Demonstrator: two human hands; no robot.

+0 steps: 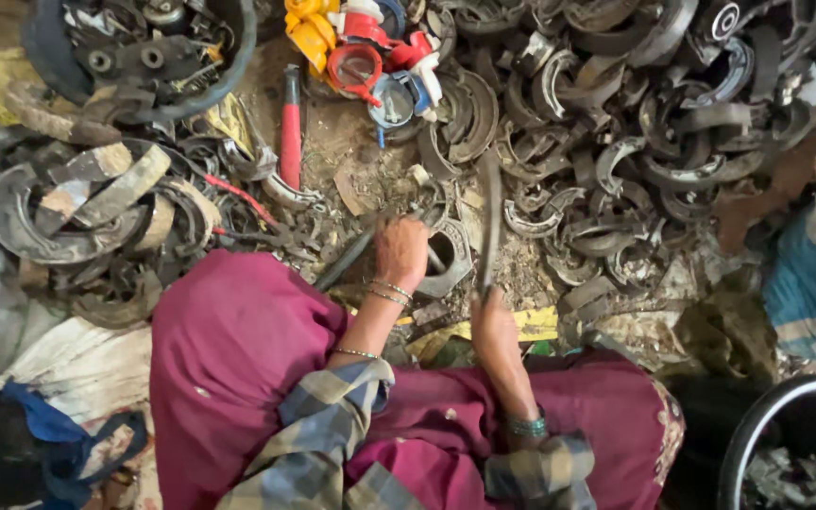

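I sit on the ground with magenta cloth over my knees. My left hand (pixel 401 249) grips a curved metal brake shoe (pixel 446 260) and presses it down on the dirt in front of me. My right hand (pixel 491 319) is closed around the lower end of a long dark metal bar (pixel 490 222) that stands nearly upright, its blurred upper part reaching over the brake shoe. Both wrists wear bangles and checked sleeves.
A big heap of worn brake shoes (pixel 635 142) covers the ground ahead and right. More shoes (pixel 77 217) lie left. A red-handled tool (pixel 290 127) lies ahead, coloured plastic parts (pixel 361 47) beyond it. A black tub (pixel 786 444) stands lower right, another person's arm (pixel 786 170) at right.
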